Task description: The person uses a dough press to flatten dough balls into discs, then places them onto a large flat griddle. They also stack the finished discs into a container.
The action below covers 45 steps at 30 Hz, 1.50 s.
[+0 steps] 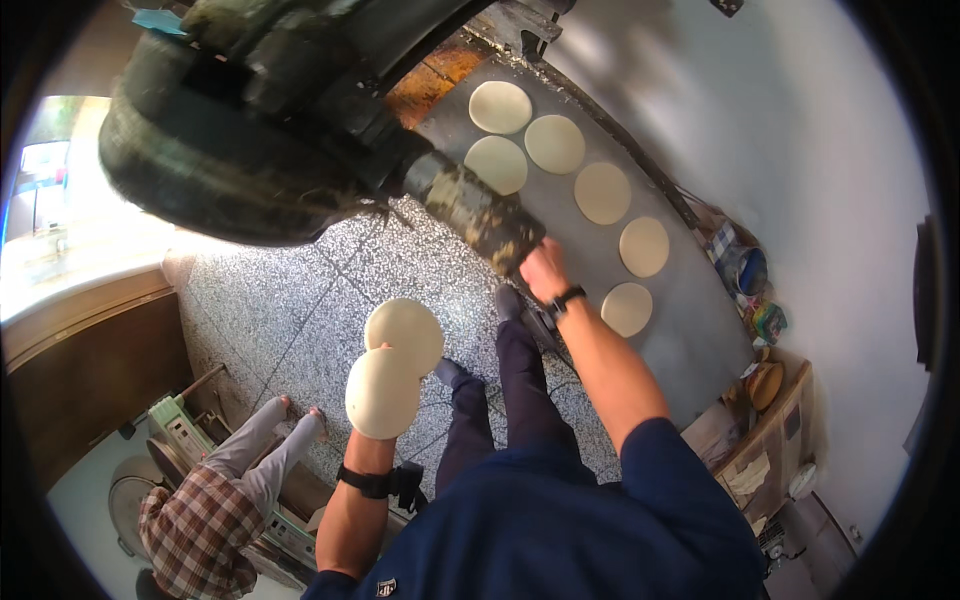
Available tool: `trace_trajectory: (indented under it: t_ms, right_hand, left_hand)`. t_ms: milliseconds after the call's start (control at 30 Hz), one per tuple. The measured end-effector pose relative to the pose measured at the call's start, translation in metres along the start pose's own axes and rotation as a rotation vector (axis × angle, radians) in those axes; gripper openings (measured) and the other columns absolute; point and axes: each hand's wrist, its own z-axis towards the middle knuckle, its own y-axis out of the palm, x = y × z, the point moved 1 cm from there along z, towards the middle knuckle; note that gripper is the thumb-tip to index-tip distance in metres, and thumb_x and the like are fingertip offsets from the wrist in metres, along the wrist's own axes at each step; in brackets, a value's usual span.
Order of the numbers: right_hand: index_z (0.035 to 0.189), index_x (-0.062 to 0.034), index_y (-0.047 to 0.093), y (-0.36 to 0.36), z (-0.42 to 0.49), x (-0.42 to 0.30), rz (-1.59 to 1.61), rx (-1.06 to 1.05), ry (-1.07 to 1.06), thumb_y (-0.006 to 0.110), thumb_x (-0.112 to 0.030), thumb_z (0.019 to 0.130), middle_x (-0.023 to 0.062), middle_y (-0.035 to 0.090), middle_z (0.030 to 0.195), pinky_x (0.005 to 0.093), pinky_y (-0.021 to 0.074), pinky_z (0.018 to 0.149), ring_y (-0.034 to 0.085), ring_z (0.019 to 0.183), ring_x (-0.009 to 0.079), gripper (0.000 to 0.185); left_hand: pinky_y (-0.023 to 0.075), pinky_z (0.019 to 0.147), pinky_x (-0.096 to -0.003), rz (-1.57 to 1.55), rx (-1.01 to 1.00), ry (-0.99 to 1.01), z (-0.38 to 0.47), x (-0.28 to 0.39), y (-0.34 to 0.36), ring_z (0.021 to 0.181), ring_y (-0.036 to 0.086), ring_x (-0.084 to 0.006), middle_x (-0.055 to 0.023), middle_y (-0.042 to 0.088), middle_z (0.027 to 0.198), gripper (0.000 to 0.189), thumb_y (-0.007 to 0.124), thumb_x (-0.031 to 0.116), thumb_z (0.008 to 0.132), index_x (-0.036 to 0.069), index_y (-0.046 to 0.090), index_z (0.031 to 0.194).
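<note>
Two flat dough rounds, an upper one [405, 330] and an overlapping lower one [381, 396], rest on my left hand [385, 346]. They hide nearly all of it; only a fingertip shows between them. My right hand [546, 270] is at the end of a worn, stained cylindrical machine part [476, 214], beside the grey tabletop [694, 352]. That part covers some of its fingers, so its grip is unclear. Several more dough rounds [602, 193] lie spaced apart along the tabletop, one [627, 309] near my right forearm.
A large dark machine [247, 142] looms at upper left, close to the camera. A person in a checked shirt [199, 525] is at lower left, by green-panelled equipment [180, 427]. A cardboard box [780, 427] stands past the tabletop's near end. Speckled flooring [300, 300] spreads below.
</note>
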Motion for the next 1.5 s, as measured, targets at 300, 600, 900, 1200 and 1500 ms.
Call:
trace_trajectory:
  t_ms: [300, 600, 900, 1200, 1500]
  right_hand:
    - [0.071, -0.0124, 0.057, 0.013, 0.007, -0.002, -0.007, 0.092, 0.135, 0.071, -0.039, 0.094, -0.0029, 0.051, 0.059, 0.0257, 0.0281, 0.040, 0.042, 0.045, 0.0071, 0.038]
    - [0.083, -0.0122, 0.056, 0.033, -0.088, -0.061, -0.108, -0.454, 0.153, 0.054, -0.022, 0.108, -0.0063, 0.048, 0.064, 0.0206, 0.0249, 0.041, 0.035, 0.045, 0.0023, 0.027]
    - [0.128, -0.0037, 0.067, 0.139, -0.321, -0.089, -0.341, -0.936, -0.430, 0.064, -0.010, 0.099, 0.0019, 0.059, 0.079, 0.0247, 0.0458, 0.052, 0.055, 0.062, 0.0071, 0.030]
    - [0.118, -0.0020, 0.070, 0.062, -0.262, -0.141, -0.609, -0.125, -0.780, 0.071, -0.016, 0.096, 0.0061, 0.064, 0.077, 0.0321, 0.0476, 0.055, 0.062, 0.064, 0.0163, 0.026]
    - [0.073, -0.0096, 0.056, 0.027, 0.039, -0.019, 0.199, 0.084, 0.015, 0.063, -0.029, 0.098, -0.0020, 0.049, 0.058, 0.0286, 0.0258, 0.038, 0.039, 0.041, 0.0090, 0.033]
  left_hand:
    - [0.0522, 0.102, -0.0374, -0.121, 0.085, -0.215, 0.045, 0.000, -0.027, 0.121, 0.064, -0.0289, -0.0135, 0.063, 0.137, 0.068, 0.081, 0.020, 0.087, 0.002, 0.051, 0.145]
    - [0.0485, 0.106, -0.0329, -0.095, 0.143, -0.053, 0.105, -0.034, -0.030, 0.128, 0.059, -0.0243, -0.0112, 0.062, 0.140, 0.056, 0.065, 0.005, 0.092, 0.003, 0.050, 0.146]
    - [0.0509, 0.103, -0.0370, -0.920, 0.248, -0.280, 0.158, -0.002, -0.018, 0.122, 0.061, -0.0244, -0.0104, 0.063, 0.132, 0.042, 0.061, 0.015, 0.097, 0.002, 0.054, 0.137]
    - [0.0522, 0.103, -0.0400, -1.838, 0.249, -0.156, 0.118, 0.033, -0.056, 0.122, 0.061, -0.0244, -0.0102, 0.063, 0.130, 0.036, 0.059, 0.019, 0.101, 0.003, 0.055, 0.134]
    - [0.0456, 0.114, -0.0409, -0.604, -0.003, -0.362, 0.064, 0.048, -0.077, 0.135, 0.054, -0.0275, -0.0143, 0.054, 0.148, 0.067, 0.074, 0.015, 0.094, 0.006, 0.041, 0.152]
